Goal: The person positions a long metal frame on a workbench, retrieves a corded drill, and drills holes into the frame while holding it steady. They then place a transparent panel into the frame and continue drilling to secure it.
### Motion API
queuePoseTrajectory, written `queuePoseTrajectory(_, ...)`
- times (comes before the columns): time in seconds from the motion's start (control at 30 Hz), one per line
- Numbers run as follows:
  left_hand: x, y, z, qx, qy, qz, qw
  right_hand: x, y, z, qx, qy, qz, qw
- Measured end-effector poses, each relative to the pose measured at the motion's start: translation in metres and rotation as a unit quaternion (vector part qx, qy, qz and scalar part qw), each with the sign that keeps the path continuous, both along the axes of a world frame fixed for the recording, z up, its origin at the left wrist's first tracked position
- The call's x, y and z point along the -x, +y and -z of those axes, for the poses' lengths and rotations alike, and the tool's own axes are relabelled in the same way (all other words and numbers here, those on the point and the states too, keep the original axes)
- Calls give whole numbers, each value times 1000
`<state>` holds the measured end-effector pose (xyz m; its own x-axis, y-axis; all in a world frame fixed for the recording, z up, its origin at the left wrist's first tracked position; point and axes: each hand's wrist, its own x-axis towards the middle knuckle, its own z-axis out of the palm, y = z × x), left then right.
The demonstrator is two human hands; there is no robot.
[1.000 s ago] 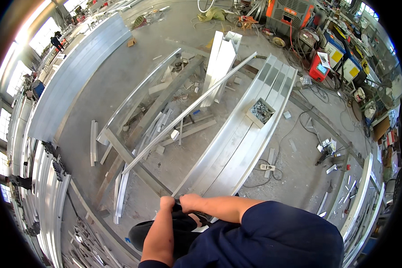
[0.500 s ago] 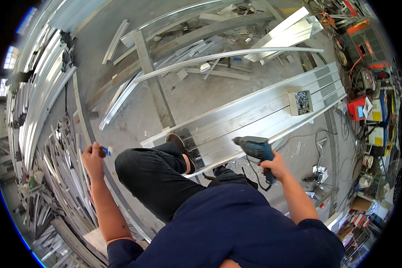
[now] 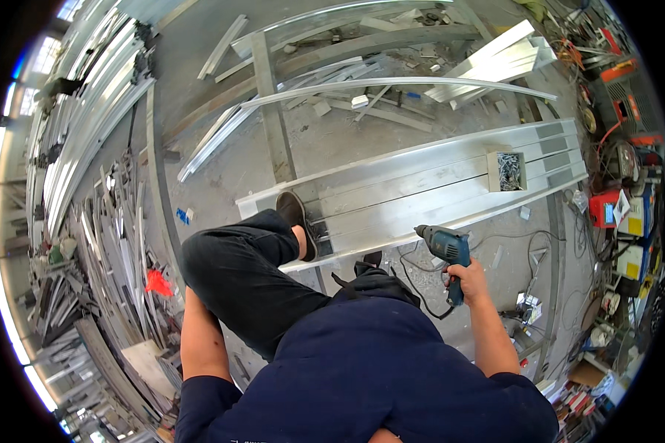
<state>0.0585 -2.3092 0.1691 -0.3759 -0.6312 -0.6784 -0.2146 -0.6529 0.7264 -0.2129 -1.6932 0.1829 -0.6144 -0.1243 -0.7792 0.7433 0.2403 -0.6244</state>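
My right hand (image 3: 469,282) is closed round the handle of a dark blue corded power drill (image 3: 449,245). The drill's chuck points up and left, close to the near edge of a long silver metal panel (image 3: 399,196). From the handle's base a black cable loops down and left. My left forearm (image 3: 202,336) reaches up to my bent left knee, which hides that hand. On the panel's left end rests my left foot in a dark shoe (image 3: 295,221). A small open box of screws (image 3: 508,171) stands toward the panel's right end.
Silver profiles (image 3: 100,125) are stacked at the far left, with offcuts (image 3: 118,244) and a red scrap (image 3: 157,283) nearer. A long curved strip (image 3: 406,86) lies beyond the panel. Tools and a red device (image 3: 606,209) crowd the right; cables trail over the floor.
My left hand has come in from the left and gone out of sight behind my knee. My right hand still holds the drill, now slightly lower and farther right. The view has shifted.
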Motion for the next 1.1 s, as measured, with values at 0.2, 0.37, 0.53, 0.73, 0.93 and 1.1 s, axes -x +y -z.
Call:
queuePoseTrajectory(0.2, -90, 32, -19, 3, 8, -94, 996, 5, 4, 8, 53, -12, -41, 998)
queuePoseTrajectory(0.37, -184, 70, -37, 3, -58, -168, 984, 8, 9, 26, 84, -11, -67, 994)
queuePoseTrajectory(0.53, -192, 101, -76, 63, -188, -192, 961, -4, 22, 37, 89, -16, -24, 996)
queuePoseTrajectory(0.73, -143, 113, -92, 139, -181, -92, 969, -20, 44, 49, 78, -28, -30, 996)
queuePoseTrajectory(0.93, -107, 127, -61, 171, -233, 93, 953, -37, 30, 37, 54, -23, -37, 998)
queuePoseTrajectory(1.1, -91, 143, -16, 146, -272, 309, 900, -65, -4, 22, 13, -10, -34, 999)
